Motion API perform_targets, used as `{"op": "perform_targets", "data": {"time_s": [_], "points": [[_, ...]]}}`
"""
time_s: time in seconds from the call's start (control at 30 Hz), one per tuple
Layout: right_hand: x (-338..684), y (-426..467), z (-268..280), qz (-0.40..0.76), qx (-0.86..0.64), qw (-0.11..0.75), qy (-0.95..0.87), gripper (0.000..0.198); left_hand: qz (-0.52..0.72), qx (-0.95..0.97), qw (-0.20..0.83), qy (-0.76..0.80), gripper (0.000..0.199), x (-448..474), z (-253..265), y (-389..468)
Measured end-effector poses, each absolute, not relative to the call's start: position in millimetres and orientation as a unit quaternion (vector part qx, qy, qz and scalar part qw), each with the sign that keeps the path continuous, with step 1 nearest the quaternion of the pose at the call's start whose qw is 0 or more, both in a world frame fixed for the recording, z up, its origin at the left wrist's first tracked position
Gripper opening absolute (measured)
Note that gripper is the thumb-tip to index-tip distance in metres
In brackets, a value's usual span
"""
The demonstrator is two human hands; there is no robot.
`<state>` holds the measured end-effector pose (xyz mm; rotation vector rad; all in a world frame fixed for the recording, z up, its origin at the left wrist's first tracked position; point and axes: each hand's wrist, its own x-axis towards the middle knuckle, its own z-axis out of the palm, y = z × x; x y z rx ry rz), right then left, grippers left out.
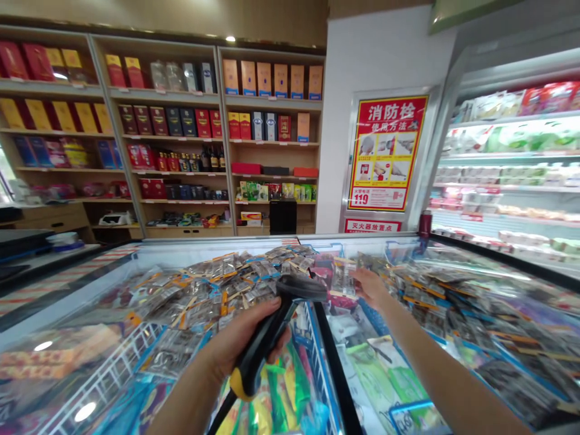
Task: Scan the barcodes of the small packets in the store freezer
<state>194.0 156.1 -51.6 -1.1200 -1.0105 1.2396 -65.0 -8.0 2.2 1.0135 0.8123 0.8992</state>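
My left hand (247,332) is wrapped round the handle of a black barcode scanner (260,347) with a yellow base, its head pointing right and its cable running down. In my right hand (369,285) is a small clear packet (343,278) with a pale edge, gripped at its right side. The packet is just right of the scanner's head, with a gap between them. Under both hands stretches a glass-topped chest freezer (327,350), with many similar packets (212,290) spread on top.
Shelves (174,136) of boxes and bottles line the back wall. A red notice (388,154) hangs on the white wall. An upright chiller (512,163) stands at right. Wire baskets (104,374) inside the freezer hold bagged goods. More packets (457,308) lie on the right side.
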Motion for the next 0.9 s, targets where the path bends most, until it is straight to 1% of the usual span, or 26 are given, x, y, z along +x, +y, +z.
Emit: {"op": "perform_targets", "data": {"time_s": [0.3, 0.53, 0.9], "points": [[200, 144, -49, 0.537, -0.464, 0.597, -0.373, 0.018, 0.378, 0.460, 0.715, 0.367, 0.038, -58, 0, -11], [193, 145, -54, 0.534, -0.465, 0.593, -0.383, 0.016, 0.383, 0.460, 0.710, 0.371, 0.041, -55, 2, -12], [194, 143, -53, 0.543, -0.444, 0.599, -0.385, 0.018, 0.397, 0.452, 0.693, 0.398, 0.039, -53, 3, -14]]}}
